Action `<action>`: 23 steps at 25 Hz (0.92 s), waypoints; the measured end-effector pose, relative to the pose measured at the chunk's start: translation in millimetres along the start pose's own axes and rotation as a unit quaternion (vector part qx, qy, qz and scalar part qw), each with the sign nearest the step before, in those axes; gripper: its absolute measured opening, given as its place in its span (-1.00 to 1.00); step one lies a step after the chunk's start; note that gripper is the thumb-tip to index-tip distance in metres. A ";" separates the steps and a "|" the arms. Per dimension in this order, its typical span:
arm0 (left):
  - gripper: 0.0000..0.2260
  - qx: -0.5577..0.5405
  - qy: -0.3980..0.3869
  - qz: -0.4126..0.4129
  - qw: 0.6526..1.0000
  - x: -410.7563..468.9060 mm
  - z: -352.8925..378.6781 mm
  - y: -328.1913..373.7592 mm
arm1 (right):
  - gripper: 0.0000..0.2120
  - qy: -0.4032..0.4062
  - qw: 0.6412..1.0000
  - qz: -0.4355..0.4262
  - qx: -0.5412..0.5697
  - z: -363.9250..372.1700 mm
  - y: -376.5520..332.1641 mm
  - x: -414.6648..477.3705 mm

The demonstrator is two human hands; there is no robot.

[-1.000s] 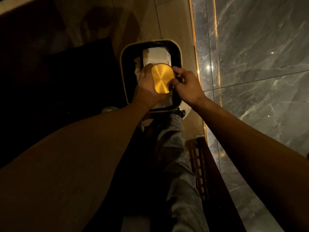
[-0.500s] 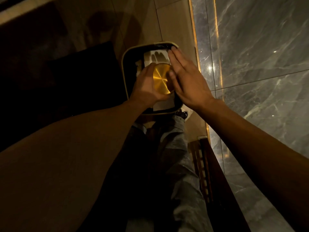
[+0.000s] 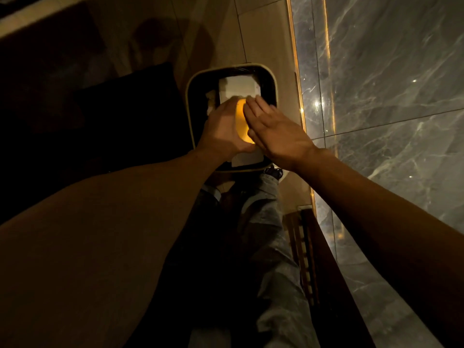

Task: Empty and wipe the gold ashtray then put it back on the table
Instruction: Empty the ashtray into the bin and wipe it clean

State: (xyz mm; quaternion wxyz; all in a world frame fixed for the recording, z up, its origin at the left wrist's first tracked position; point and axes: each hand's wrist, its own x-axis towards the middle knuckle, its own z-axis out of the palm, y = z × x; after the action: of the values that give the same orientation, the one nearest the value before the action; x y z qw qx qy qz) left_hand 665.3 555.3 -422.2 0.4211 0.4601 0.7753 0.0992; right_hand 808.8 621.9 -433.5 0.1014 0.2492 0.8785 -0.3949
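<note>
Nearest the camera, the person's two bare forearms reach forward and down over their legs in pale grey trousers (image 3: 273,222), with a dark slatted wooden frame (image 3: 306,259) to the right against the grey veined marble wall (image 3: 389,96). Beyond the knees, the left hand (image 3: 223,129) has its grip closed around the round, gold-coloured metal ashtray (image 3: 241,124), which appears turned on edge or upside down, so that only a narrow glowing strip of it shows between the hands. The right hand (image 3: 278,131) lies flat with its grip spread, fingers extended, palm against or just beside the ashtray's exposed face; actual contact cannot be confirmed. Both hands and the ashtray are held over the opening of the dark rounded-square waste bin with a pale rim (image 3: 188,101), which stands on the beige tiled floor (image 3: 261,33) close to the wall and already contains white paper or card (image 3: 238,89). The step in hand is judged to be emptying, with the flat hand likely tapping out residue. The next move calls for a cloth or tissue, none identifiable here, to wipe the bowl; the surface for its return is not in view.
</note>
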 end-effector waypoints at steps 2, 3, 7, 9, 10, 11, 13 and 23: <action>-0.19 -0.006 -0.008 -0.025 1.000 -1.7 2.2 -2.0 | -0.47 -0.019 1.000 -0.008 -0.007 2.2 0.9 -1.2; -0.20 -0.007 -0.013 -0.035 0.999 -1.5 3.3 -4.6 | -0.48 0.021 1.000 -0.013 -0.012 -0.4 -1.6 0.0; -0.15 0.007 -0.023 -0.026 0.999 -1.5 1.8 -12.6 | -0.47 -0.014 1.000 0.002 0.001 3.8 -0.1 -1.5; -0.15 -0.002 -0.027 -0.032 0.999 -5.6 2.9 -14.0 | -0.46 -0.058 0.998 0.004 -0.011 5.9 2.1 -6.2; -0.19 -0.010 -0.024 -0.036 0.999 -6.4 3.6 -14.1 | -0.46 -0.024 1.000 -0.003 -0.012 2.7 -0.1 -4.8; -0.22 -0.015 -0.019 -0.036 0.999 -6.6 4.4 -13.8 | -0.47 0.036 0.999 -0.010 -0.008 -3.5 -6.5 -3.6; -0.23 -0.015 -0.016 -0.028 0.999 -4.0 3.7 -11.3 | -0.47 0.099 0.995 0.006 0.005 -9.3 -14.5 -5.2; -0.22 -0.014 -0.021 -0.020 0.999 -2.3 0.7 -9.0 | -0.46 -0.024 1.000 0.011 0.006 1.1 -13.4 2.3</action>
State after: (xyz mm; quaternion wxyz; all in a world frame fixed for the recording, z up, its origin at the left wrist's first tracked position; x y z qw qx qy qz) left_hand 660.7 548.3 -426.2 0.4459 0.4400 0.7740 0.0920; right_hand 799.9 614.4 -426.5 0.1248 0.2498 0.8707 -0.4049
